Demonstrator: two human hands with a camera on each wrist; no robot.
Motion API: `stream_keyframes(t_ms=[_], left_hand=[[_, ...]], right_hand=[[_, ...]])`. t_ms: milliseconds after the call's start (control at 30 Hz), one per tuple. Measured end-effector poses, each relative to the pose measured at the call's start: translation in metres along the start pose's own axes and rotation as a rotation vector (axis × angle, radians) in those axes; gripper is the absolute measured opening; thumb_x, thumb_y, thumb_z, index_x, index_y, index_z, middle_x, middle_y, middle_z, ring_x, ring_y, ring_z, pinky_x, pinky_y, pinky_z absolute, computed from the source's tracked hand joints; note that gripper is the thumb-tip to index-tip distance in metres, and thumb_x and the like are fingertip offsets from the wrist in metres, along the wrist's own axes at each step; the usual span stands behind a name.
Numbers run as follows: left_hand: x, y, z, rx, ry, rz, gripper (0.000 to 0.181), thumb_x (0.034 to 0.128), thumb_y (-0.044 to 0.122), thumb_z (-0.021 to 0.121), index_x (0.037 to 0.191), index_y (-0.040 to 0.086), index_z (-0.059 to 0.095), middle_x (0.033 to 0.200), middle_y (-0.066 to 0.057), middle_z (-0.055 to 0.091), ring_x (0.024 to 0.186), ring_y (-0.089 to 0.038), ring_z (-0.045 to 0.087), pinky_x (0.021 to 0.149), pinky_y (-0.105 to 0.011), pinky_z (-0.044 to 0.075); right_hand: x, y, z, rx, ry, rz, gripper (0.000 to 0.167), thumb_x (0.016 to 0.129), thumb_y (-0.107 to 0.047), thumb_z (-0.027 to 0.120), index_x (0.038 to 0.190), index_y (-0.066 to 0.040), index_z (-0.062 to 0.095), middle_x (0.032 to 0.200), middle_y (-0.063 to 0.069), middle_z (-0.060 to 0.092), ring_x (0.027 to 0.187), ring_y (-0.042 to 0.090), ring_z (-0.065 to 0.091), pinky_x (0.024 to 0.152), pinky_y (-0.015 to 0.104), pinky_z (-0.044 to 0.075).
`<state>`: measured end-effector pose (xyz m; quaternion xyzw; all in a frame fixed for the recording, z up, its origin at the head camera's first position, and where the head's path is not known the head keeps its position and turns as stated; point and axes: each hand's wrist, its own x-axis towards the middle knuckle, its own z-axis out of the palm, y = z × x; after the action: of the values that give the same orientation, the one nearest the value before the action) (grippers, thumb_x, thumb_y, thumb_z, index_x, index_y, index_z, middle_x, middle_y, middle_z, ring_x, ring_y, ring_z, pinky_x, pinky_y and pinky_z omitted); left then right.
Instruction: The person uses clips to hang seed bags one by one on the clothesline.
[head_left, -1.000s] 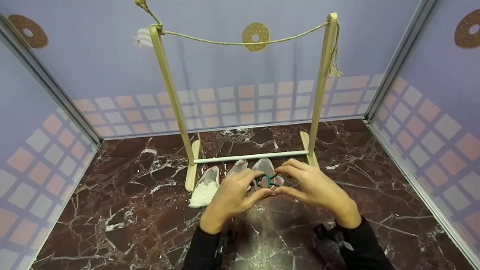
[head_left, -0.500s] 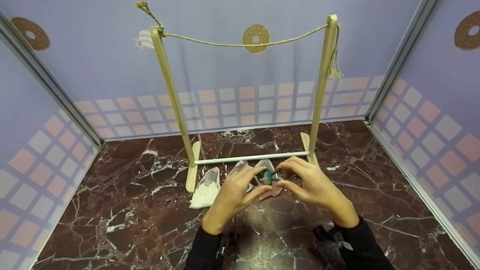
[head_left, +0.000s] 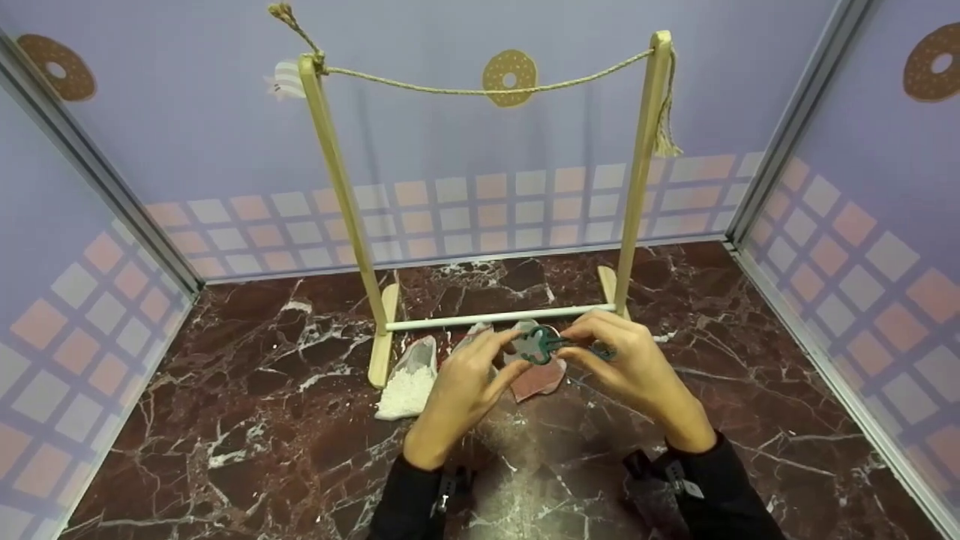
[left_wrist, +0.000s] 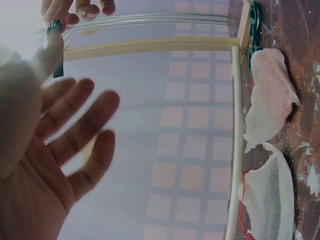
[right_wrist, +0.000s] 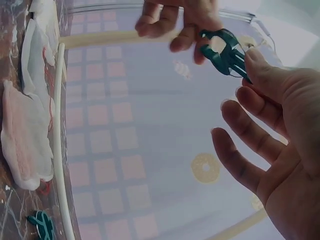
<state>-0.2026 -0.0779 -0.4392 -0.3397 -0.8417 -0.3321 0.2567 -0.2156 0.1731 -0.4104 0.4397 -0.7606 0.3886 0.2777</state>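
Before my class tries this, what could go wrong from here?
The green clip, pinched in the fingertips of the right hand, might slip. The rope sags, so things hung on it may slide towards the middle. A second clip lies on the table and could get knocked.

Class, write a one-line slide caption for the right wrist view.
A right hand pinches a green clip near the left hand, with pale pouches lying beside a white rod.
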Motion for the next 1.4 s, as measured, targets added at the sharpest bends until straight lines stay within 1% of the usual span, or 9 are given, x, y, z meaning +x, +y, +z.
stream_keyframes(t_ms=[167,300,367,433,567,733,900,1067,1400], left_hand=[[-0.006,-0.009,0.009,0.08,0.033,-0.101,0.047,0.0978,0.026,0.069,0.135,-0.001,0.059,0.109,-0.01,0.07,0.084,-0.021,0.067,0.078,-0.036,0.058],[-0.01,-0.015,0.021,0.126,0.01,-0.188,0.048,0.0968,0.025,0.071,0.135,-0.001,0.058,0.109,-0.015,0.068,0.083,-0.027,0.067,0.078,-0.043,0.059],[-0.012,-0.017,0.029,0.129,-0.028,-0.238,0.048,0.0959,0.023,0.072,0.134,-0.002,0.058,0.109,-0.017,0.067,0.083,-0.029,0.067,0.078,-0.045,0.058],[-0.016,-0.017,0.037,0.099,-0.089,-0.298,0.05,0.0956,0.022,0.072,0.135,-0.004,0.055,0.112,-0.02,0.066,0.088,-0.033,0.067,0.082,-0.048,0.058],[-0.024,-0.019,0.056,0.029,-0.197,-0.428,0.053,0.097,0.024,0.069,0.136,-0.007,0.052,0.125,-0.026,0.061,0.108,-0.041,0.064,0.095,-0.053,0.052],[-0.03,-0.025,0.07,-0.027,-0.209,-0.548,0.055,0.0965,0.026,0.07,0.136,-0.007,0.052,0.128,-0.027,0.056,0.113,-0.043,0.06,0.098,-0.054,0.049],[-0.033,-0.031,0.073,-0.082,-0.198,-0.591,0.057,0.0961,0.025,0.07,0.138,-0.009,0.05,0.125,-0.024,0.052,0.108,-0.04,0.061,0.094,-0.054,0.051],[-0.034,-0.031,0.074,-0.092,-0.2,-0.636,0.058,0.0958,0.026,0.07,0.136,-0.011,0.051,0.126,-0.022,0.048,0.107,-0.042,0.061,0.093,-0.054,0.051],[-0.033,-0.031,0.075,-0.095,-0.235,-0.681,0.048,0.0893,0.022,0.078,0.127,0.0,0.06,0.126,-0.016,0.047,0.093,-0.033,0.062,0.082,-0.049,0.055]], right_hand=[[-0.002,0.005,-0.005,-0.011,0.009,0.021,0.021,0.079,-0.005,0.084,0.098,-0.009,0.074,0.093,0.0,0.071,0.082,0.014,0.067,0.079,0.02,0.054],[-0.003,0.009,-0.01,-0.056,0.025,0.01,0.019,0.079,-0.004,0.084,0.095,-0.008,0.075,0.091,0.001,0.07,0.079,0.012,0.066,0.073,0.023,0.055],[-0.003,0.01,-0.011,-0.079,0.027,0.01,0.016,0.081,-0.005,0.083,0.094,-0.008,0.075,0.089,0.0,0.07,0.078,0.012,0.066,0.072,0.024,0.055],[-0.003,0.011,-0.011,-0.095,0.029,0.005,0.015,0.081,-0.005,0.083,0.093,-0.008,0.075,0.088,0.001,0.07,0.076,0.013,0.066,0.071,0.024,0.055],[-0.003,0.012,-0.01,-0.121,0.028,-0.003,0.015,0.081,-0.006,0.084,0.093,-0.009,0.075,0.089,0.0,0.07,0.075,0.012,0.065,0.07,0.021,0.054],[-0.004,0.014,-0.011,-0.157,0.018,-0.025,0.015,0.082,-0.008,0.084,0.093,-0.01,0.075,0.09,-0.005,0.068,0.075,0.008,0.062,0.066,0.021,0.052],[-0.005,0.017,-0.01,-0.166,-0.002,-0.027,0.014,0.081,-0.009,0.084,0.093,-0.009,0.076,0.092,-0.003,0.07,0.076,0.01,0.063,0.067,0.024,0.053],[-0.006,0.018,-0.009,-0.166,-0.009,-0.014,0.014,0.081,-0.01,0.085,0.091,-0.009,0.076,0.092,-0.002,0.071,0.076,0.013,0.065,0.069,0.024,0.053],[-0.006,0.018,-0.007,-0.207,-0.063,0.003,0.013,0.082,-0.014,0.084,0.09,-0.009,0.075,0.09,-0.002,0.072,0.075,0.013,0.067,0.07,0.025,0.057]])
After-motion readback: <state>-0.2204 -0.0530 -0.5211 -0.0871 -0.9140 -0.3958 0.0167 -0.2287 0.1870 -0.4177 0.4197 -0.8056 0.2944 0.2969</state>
